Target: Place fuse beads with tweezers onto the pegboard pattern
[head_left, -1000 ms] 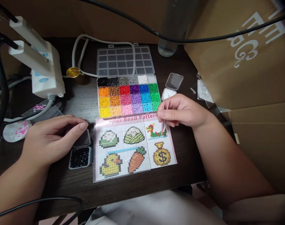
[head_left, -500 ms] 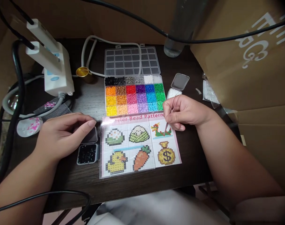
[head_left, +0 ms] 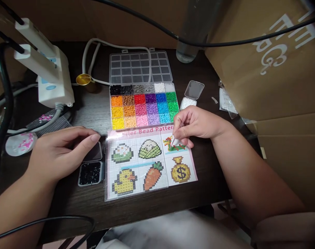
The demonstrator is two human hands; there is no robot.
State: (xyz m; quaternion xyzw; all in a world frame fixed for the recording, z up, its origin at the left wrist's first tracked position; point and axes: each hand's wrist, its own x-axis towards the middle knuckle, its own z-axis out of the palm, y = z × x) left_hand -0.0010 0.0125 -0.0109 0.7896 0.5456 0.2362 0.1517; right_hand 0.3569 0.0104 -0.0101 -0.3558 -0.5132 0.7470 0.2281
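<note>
My right hand [head_left: 192, 126] pinches thin metal tweezers [head_left: 183, 120], their tips pointing down at the dragon picture on the bead pattern sheet [head_left: 154, 136]. Whether a bead sits between the tips is too small to tell. A clear pegboard lies over the left part of the sheet, above the egg-like, duck and carrot pictures. My left hand [head_left: 65, 147] rests to the left of the sheet, thumb apart from the loosely stretched fingers, holding nothing. Under and beside it is a small lidded box of black beads [head_left: 90, 173]. Behind the sheet stands the open case of sorted coloured beads [head_left: 143, 107].
A small box of white beads [head_left: 188, 103] lies open behind my right hand. At left are a white power strip [head_left: 56, 79], cables, a gold cup [head_left: 84, 81] and a round dish with pink beads [head_left: 20, 143]. Cardboard [head_left: 284, 86] walls the right side; a clear bottle [head_left: 188, 52] stands behind.
The tweezers' tips have shifted left across the dragon picture, from its body towards its neck. My left hand stays in its resting pose. The whole view has shifted slightly.
</note>
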